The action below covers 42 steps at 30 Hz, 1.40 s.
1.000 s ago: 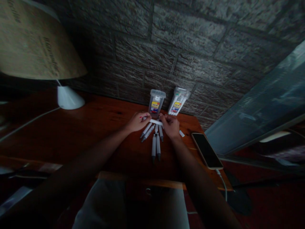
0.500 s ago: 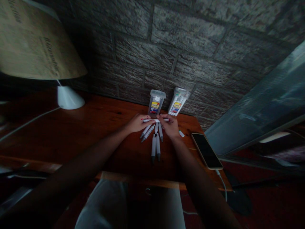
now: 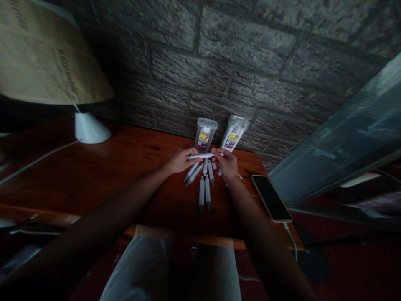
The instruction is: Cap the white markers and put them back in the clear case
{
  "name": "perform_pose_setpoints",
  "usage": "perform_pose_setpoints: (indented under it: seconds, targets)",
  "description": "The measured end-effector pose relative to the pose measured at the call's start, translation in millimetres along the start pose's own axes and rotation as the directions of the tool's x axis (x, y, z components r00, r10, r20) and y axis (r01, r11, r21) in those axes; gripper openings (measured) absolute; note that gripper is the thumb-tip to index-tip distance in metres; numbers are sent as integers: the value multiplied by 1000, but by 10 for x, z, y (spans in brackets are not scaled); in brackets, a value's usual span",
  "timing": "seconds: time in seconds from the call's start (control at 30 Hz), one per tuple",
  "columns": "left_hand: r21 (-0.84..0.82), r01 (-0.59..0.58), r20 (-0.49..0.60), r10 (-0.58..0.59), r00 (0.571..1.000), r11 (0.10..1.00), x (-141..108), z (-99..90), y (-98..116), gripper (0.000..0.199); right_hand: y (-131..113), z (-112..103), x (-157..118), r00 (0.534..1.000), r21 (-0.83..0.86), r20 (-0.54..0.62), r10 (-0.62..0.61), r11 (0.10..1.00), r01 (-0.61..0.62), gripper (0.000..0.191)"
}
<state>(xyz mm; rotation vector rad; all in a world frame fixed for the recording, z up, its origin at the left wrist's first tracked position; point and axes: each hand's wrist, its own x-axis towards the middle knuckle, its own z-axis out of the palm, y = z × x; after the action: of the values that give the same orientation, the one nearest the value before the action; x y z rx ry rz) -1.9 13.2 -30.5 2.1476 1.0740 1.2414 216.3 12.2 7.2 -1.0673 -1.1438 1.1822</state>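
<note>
A white marker (image 3: 203,156) lies level between my hands, just above the wooden tabletop. My left hand (image 3: 184,160) grips its left end, fingers closed. At its right end my right hand (image 3: 227,163) pinches the marker, a bit of pink showing by the fingers. Below, several white markers with grey ends (image 3: 205,193) lie fanned out on the wood. A small red and white piece (image 3: 214,166) shows partly beside my right hand. Behind stand a clear marker case (image 3: 206,136) with a yellow and blue label, and a second case (image 3: 234,133) holding white markers.
A phone (image 3: 271,198) with a cable lies at the right edge of the wooden table (image 3: 138,152). To the left stands a lamp with a white base (image 3: 90,128). A stone block wall (image 3: 175,62) rises behind the table.
My right hand has shifted slightly right along the marker, now covering more of the small white piece on the table. The marker has tilted a little, its right end higher.
</note>
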Motion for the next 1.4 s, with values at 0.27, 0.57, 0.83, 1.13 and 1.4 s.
perform_pose_setpoints:
  seconds: [0.27,0.57,0.83,1.13,1.4]
  targets:
    - [-6,-37,11,37,999,999,-8,30,11,27,-15,-14,-59,996,-246,40,-83,965,91,74]
    - [79,-43,-20,45,999,996,-18,-31,78,23,58,-80,-43,955,-463,270,-121,854,239,77]
    - [117,-75,6,75,997,990,-39,17,84,10,-27,-84,-139,799,-573,578,-167,614,543,35]
    - [-20,-119,100,120,988,993,0,-74,127,28,37,-71,-100,836,-549,523,-167,684,480,38]
    - [-78,72,-97,-79,992,994,33,-14,116,30,53,-28,-118,906,-541,378,-193,748,385,54]
